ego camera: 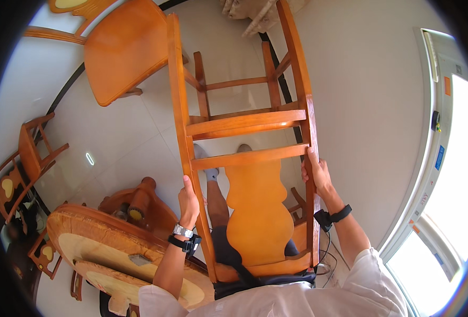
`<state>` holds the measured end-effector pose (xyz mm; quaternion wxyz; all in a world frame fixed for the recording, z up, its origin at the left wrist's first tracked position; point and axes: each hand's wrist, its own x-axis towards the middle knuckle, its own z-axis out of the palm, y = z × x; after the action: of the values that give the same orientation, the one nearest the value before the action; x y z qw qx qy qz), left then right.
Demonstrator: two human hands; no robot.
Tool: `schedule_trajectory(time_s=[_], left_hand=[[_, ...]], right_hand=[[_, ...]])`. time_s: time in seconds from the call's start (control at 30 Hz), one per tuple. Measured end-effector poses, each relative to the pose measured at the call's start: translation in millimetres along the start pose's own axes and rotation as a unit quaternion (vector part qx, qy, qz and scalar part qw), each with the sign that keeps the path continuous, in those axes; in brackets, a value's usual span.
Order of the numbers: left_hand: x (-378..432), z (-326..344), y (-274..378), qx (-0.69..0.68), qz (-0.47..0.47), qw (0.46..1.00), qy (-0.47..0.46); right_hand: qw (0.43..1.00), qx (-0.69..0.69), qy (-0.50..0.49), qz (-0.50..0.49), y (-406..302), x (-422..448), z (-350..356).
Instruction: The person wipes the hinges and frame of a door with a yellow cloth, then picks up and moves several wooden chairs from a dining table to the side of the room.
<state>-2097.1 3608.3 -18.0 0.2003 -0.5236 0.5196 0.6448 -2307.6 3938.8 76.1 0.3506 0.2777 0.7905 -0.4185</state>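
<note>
I hold a brown wooden chair (259, 214) in front of my body, its curved back panel near my torso and its legs pointing away from me. My left hand (189, 201) is wrapped around the chair's left post, thumb along the top. On the right post, just below a crossbar, my right hand (318, 174) has its grip, thumb up. Each wrist wears a black strap with a small device, and the left one also has a metal watch (183, 230). Below the chair, my feet stand on the floor.
Another wooden chair (125, 51) stands ahead on the left. A round wooden table (111, 245) is close at my left, beside a wooden pedestal piece (139, 202). More chairs (31, 154) stand further left. A white wall (361, 99) and a bright window (452, 170) border the right; cables (329, 265) trail nearby.
</note>
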Motion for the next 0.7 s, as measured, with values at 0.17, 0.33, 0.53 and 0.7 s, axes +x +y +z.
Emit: schedule_trajectory(time_s=[0.17,0.33,0.53,0.7], left_hand=[[13.0,4.5,-0.4,0.027,-0.016,0.999,0.005],[22.5,8.2,-1.3,0.014,-0.031,0.999,0.019],[30.6,9.8,10.4,0.033,-0.042,0.998,0.013],[40.5,10.6,18.0,0.046,-0.055,0.997,0.005]], right_hand=[[0.999,0.005,-0.007,0.034,7.5,18.5,4.8],[0.998,-0.001,-0.012,0.056,13.3,37.0,12.2],[0.998,0.002,-0.008,0.064,15.1,48.5,14.9],[0.997,-0.005,-0.005,0.075,6.8,54.6,18.3]])
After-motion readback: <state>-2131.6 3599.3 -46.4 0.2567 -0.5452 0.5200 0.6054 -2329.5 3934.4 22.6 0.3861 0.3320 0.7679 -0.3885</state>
